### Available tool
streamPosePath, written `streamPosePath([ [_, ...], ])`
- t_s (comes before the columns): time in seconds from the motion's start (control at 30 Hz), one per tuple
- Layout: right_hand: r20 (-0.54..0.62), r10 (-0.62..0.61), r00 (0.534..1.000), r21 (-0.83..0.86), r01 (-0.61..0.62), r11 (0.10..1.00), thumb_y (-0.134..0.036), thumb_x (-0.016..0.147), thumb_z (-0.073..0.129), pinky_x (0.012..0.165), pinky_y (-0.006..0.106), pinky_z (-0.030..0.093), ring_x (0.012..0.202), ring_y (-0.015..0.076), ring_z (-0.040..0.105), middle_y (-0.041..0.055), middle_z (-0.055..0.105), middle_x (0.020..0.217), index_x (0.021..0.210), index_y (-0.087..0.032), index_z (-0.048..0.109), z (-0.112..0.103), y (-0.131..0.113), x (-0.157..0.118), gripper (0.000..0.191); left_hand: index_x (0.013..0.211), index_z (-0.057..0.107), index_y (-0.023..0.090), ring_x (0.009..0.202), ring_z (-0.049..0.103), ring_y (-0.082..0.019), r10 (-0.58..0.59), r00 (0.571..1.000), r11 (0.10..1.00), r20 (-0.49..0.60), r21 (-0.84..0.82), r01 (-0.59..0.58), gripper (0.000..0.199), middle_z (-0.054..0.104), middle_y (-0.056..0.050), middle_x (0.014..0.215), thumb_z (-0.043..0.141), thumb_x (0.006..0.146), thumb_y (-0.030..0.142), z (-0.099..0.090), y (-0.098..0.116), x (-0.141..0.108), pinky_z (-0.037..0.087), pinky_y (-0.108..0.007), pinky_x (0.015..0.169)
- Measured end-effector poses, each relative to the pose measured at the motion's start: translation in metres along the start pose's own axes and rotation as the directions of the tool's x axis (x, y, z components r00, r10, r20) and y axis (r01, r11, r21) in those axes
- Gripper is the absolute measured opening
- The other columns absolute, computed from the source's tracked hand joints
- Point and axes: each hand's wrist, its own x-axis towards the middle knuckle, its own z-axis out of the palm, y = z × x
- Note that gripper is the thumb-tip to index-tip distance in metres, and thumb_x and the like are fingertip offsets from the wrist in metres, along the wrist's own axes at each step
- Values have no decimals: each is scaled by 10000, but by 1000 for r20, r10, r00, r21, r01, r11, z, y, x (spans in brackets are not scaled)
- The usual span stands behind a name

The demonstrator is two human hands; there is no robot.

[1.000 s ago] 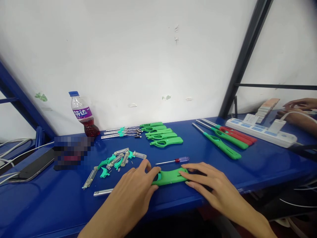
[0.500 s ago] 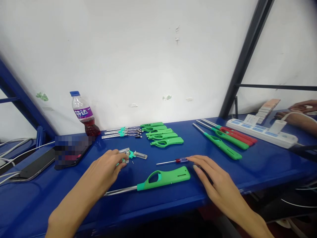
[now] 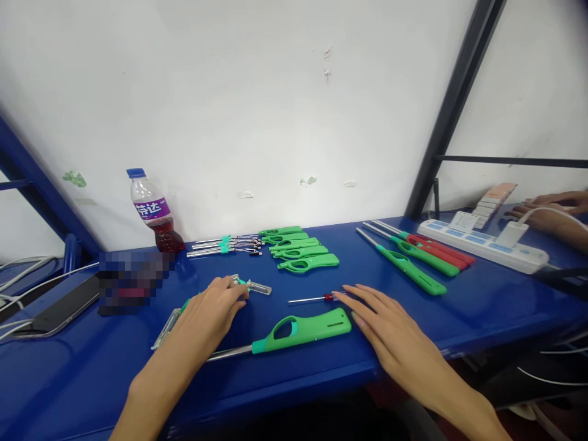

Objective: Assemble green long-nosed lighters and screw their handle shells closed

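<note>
My left hand [image 3: 215,309] is closed, fingertips curled down at the table beside small clear and teal parts [image 3: 260,287]; what it pinches, if anything, is hidden. Another clear part [image 3: 168,327] lies partly behind my left wrist. With fingers outstretched, my right hand [image 3: 388,324] rests over the handle of a screwdriver [image 3: 307,299], holding nothing I can see. Between the hands lies a green long-nosed lighter [image 3: 316,327]; my left forearm covers the end of its metal tube.
Green handle shells [image 3: 307,262] and metal tubes with wires [image 3: 225,245] lie by the wall. At right are assembled green lighters [image 3: 413,272], red ones [image 3: 443,250] and a power strip [image 3: 482,245]. A drink bottle [image 3: 154,211] and phone [image 3: 64,306] are left. Another person's hands [image 3: 560,205] show at far right.
My left hand has moved a little right, uncovering the clear part by its wrist. My right hand has slid left, its fingers now spread over the screwdriver's handle.
</note>
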Motion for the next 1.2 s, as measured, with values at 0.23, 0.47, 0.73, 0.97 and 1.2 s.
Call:
streamPosePath([
  [0.23, -57, 124, 991, 50, -121, 991, -428, 1122, 423, 1039, 564, 576, 1230, 304, 676, 87, 710, 1308, 1436, -364, 654, 0, -4, 3, 395, 1020, 659, 215, 940, 679, -235, -25, 1000, 999, 18, 36, 24, 273, 652, -77, 1082, 400, 1078, 154, -1, 8, 0, 465, -285, 678],
  [0.47, -40, 27, 999, 70, -24, 997, -328, 1126, 433, 1120, 592, 526, 1365, 302, 612, 46, 681, 1462, 1465, -392, 641, 1, -2, 1, 403, 969, 595, 223, 927, 691, -239, 7, 1000, 1000, 7, -2, -7, 262, 671, -76, 1090, 370, 1075, 141, -4, 12, -5, 451, -305, 697],
  [0.73, -97, 77, 992, 107, -66, 992, -324, 1101, 501, 1057, 608, 544, 1239, 317, 689, 51, 780, 1292, 1252, -309, 769, 6, 0, 2, 308, 939, 573, 234, 914, 694, -238, 65, 998, 993, -20, -99, -67, 217, 719, -36, 992, 423, 1070, 148, -2, 13, -5, 442, -322, 763],
  [0.97, -193, 179, 965, 162, -149, 976, -362, 1045, 608, 995, 591, 535, 1125, 334, 716, 44, 806, 1178, 1081, -322, 797, 11, 3, 0, 197, 967, 586, 229, 895, 695, -244, 100, 993, 985, -63, -133, -108, 218, 725, -39, 989, 413, 1087, 174, 0, 14, -4, 432, -332, 755],
  [1.2, -230, 243, 942, 219, -194, 956, -402, 1008, 677, 924, 506, 543, 1022, 308, 735, -11, 820, 1072, 998, -350, 787, 13, 6, 0, 122, 1004, 646, 227, 846, 708, -264, 136, 985, 979, -104, -136, -150, 232, 743, -37, 926, 432, 1085, 191, 5, 14, -3, 429, -343, 724],
])
